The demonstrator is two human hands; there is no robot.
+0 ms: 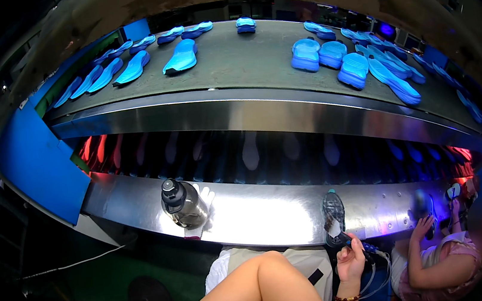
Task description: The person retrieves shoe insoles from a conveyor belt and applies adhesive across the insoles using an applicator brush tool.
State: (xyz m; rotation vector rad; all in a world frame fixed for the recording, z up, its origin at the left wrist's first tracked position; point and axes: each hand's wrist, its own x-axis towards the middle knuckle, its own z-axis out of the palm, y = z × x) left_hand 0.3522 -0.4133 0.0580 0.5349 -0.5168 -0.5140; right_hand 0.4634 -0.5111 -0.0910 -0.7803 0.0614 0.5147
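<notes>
My right hand (350,259), with a beaded bracelet at its wrist, is closed around the dark handle of a brush (334,227). The pale brush head lies over the lower end of a dark shoe (332,204), which rests lengthwise on the metal ledge (266,210). I cannot tell whether the bristles press on it. Just right of my hand are a blue fitting and clear thin tubes (371,270). My left hand is out of the picture.
A dark-lidded bottle (183,206) stands on the ledge, a white glove (206,197) beside it. Above runs a conveyor belt (242,60) carrying several blue shoe soles (181,56). To the right, a co-worker's hand (422,228) is at another dark shoe. A blue panel (38,163) borders the left.
</notes>
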